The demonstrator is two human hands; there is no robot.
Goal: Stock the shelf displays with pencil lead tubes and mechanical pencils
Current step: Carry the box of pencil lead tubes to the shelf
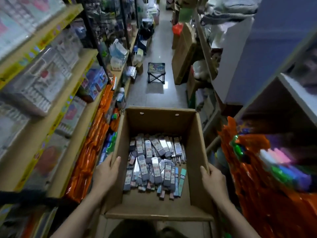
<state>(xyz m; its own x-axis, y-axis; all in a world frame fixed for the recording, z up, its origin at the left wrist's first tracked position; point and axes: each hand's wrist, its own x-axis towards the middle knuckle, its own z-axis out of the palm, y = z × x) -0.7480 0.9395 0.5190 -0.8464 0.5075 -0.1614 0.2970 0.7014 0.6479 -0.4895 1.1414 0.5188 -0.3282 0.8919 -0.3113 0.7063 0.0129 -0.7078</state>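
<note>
Fingers: the left hand (105, 176) grips the left wall of the cardboard box (159, 124), its thumb (116, 163) hooked over the rim to the inside and the rest of its fingers curled on the outside, hidden by the wall; the right hand (213, 182) grips the right wall the same way, thumb (204, 171) inside, the other fingers out of sight behind the cardboard.
Box: open at the top, held between both forearms in the middle of the aisle, the near flap folded down towards the person.
Lead tubes and pencils: a loose heap of flat grey packets (155, 162) lies on the box floor, most with a white label and a red patch; a few pale blue and teal packets (182, 182) lie at the right edge of the heap. Print too small to read.
Left shelf: wooden shelves (51, 134) with yellow edge strips, carrying blurred clear-packed stationery; orange foil packets (96, 143) line the lower front just beside the box.
Right shelf: more orange foil (267, 194) and coloured packs, blurred, near the right hand.
Floor: pale tiles (163, 48); a small folding stool (156, 72) stands well beyond the box, tall cartons (182, 54) to its right.
</note>
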